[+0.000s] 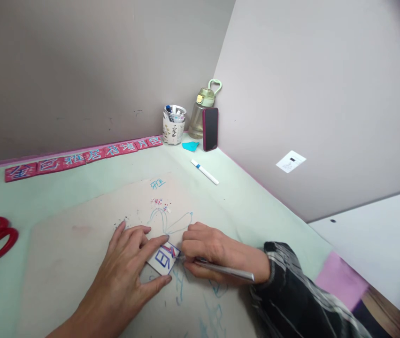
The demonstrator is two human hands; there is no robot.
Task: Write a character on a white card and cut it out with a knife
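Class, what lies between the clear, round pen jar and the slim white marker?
The head view shows a turquoise scrap between the jar and the marker.

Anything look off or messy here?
Yes, some mess: reddish and pale crumbs lie loose on the beige mat, just beyond the left hand, like unswept debris. The gray wall has dark marks low down. One white marker lies outside the pen jar.

Soft bright light, upper-right vignetting
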